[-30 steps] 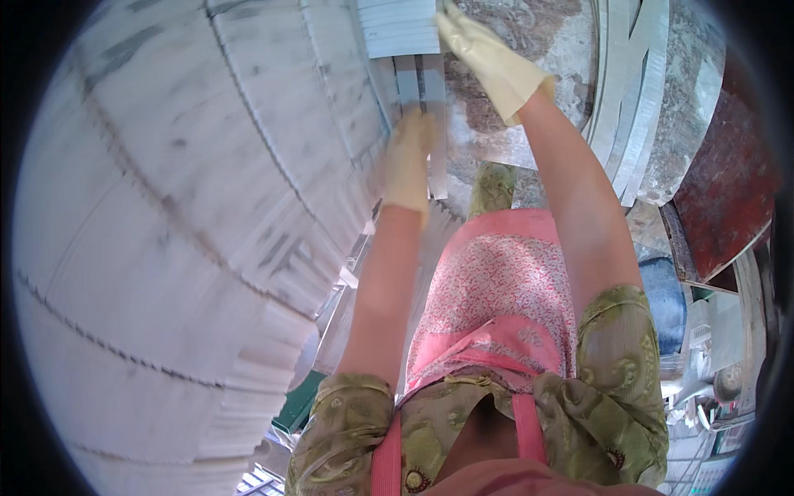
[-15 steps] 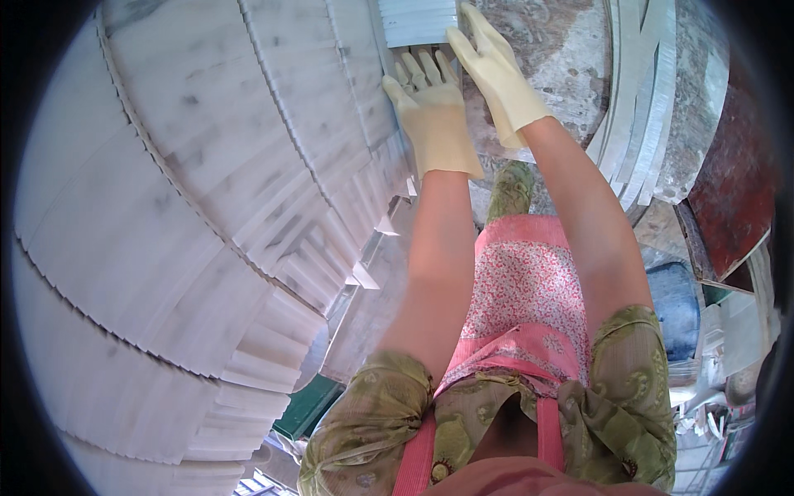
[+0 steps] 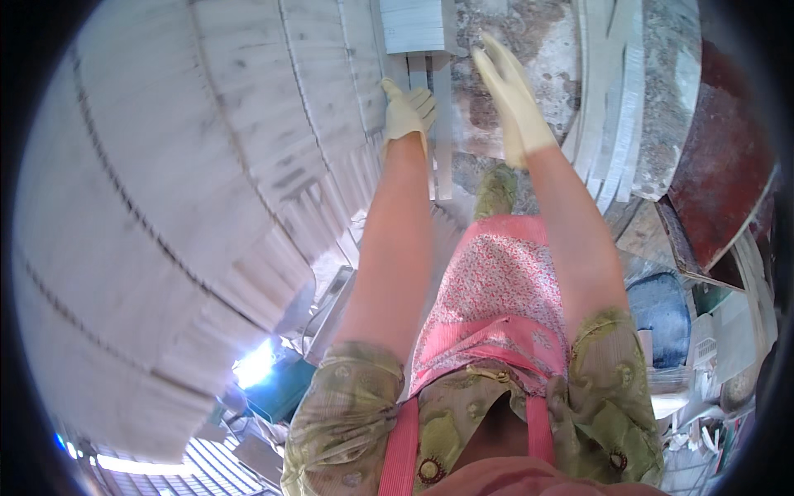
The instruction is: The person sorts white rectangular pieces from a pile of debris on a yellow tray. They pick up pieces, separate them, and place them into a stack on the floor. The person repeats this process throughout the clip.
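Note:
Both hands wear cream rubber gloves and hold nothing. My left hand (image 3: pixel 408 114) is open, its thumb apart from the fingers, and lies by the edge of the big white stacks, over pale upright strips (image 3: pixel 441 124). My right hand (image 3: pixel 511 103) is open too, fingers stretched out, seen edge-on above a stained board (image 3: pixel 529 50). Between and beyond the hands, at the top of the view, sits a block of stacked white strips (image 3: pixel 418 29) with an even front face. Neither hand appears to touch that block; its far end is cut off by the picture's edge.
Tall rows of stacked white boards (image 3: pixel 240 157) fill the left side. Long pale strips (image 3: pixel 612 99) stand on the right, with a reddish-brown panel (image 3: pixel 719 165) beyond. A blue container (image 3: pixel 660 318) and scattered scraps (image 3: pixel 703 434) lie lower right.
My left hand has drawn back from the white block, toward me and slightly left. The right hand has also come away from the block's side, to the right and a little nearer.

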The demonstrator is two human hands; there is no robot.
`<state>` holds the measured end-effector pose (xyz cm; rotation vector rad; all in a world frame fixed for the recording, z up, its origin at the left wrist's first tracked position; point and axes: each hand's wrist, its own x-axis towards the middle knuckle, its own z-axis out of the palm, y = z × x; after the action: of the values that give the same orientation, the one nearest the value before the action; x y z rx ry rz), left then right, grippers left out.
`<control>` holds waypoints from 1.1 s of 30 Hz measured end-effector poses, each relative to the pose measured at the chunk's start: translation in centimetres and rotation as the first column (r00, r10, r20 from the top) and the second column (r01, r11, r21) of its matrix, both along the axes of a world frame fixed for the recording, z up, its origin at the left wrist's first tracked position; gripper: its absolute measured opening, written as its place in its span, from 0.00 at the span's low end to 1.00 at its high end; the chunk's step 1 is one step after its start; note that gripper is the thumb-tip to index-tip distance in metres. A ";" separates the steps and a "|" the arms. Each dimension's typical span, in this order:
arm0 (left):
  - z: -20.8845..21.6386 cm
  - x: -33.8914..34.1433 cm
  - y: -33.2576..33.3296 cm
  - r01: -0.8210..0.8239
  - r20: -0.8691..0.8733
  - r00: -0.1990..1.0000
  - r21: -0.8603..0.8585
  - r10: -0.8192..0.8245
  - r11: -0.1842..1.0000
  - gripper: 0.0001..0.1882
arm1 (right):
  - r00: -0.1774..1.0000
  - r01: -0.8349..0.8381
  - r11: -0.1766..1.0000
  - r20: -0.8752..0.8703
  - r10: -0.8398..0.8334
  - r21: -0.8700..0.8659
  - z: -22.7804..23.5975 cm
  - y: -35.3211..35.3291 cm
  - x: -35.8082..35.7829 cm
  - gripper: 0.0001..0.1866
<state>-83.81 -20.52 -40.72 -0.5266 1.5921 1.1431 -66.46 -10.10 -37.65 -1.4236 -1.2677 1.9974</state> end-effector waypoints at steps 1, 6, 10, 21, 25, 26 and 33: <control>1.0 0.2 -0.2 0.031 -0.005 0.999 -0.029 -0.031 0.999 0.49 | 0.999 0.033 0.967 0.003 -0.033 -0.255 2.3 -0.8 3.3 0.32; 10.0 8.8 -5.8 0.612 -0.282 0.710 -0.206 -0.645 0.763 0.33 | 0.818 -0.493 0.863 0.278 0.503 -0.111 13.1 -5.0 23.0 0.23; 21.1 20.4 -9.6 0.871 -0.240 0.477 0.000 -0.846 0.491 0.25 | 0.993 -0.104 0.808 -0.107 0.051 -0.580 18.3 -7.4 35.2 0.27; 41.6 44.6 0.0 0.752 -0.286 0.538 0.588 -0.793 0.298 0.42 | 0.836 0.170 0.846 -0.381 -0.396 -0.506 37.2 -8.0 41.2 0.09; 45.3 46.1 -1.6 0.695 -0.262 0.582 0.652 -0.769 0.304 0.34 | 0.791 0.283 0.922 -0.480 -0.380 -0.265 35.5 -10.7 43.5 0.14; 45.4 46.0 -2.4 0.730 -0.277 0.506 0.642 -0.817 0.234 0.33 | 0.776 0.229 0.956 -0.557 -0.294 -0.185 35.1 -11.4 44.7 0.16; 40.0 46.2 -5.0 0.712 -0.174 0.519 0.630 -0.837 0.311 0.22 | 0.661 0.740 0.669 -0.102 -0.743 -0.070 38.6 -21.6 58.2 0.22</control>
<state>-37.59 -25.52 -0.77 0.5950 0.9304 0.7185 -8.27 -31.73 0.92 -1.4705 -0.4514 1.4773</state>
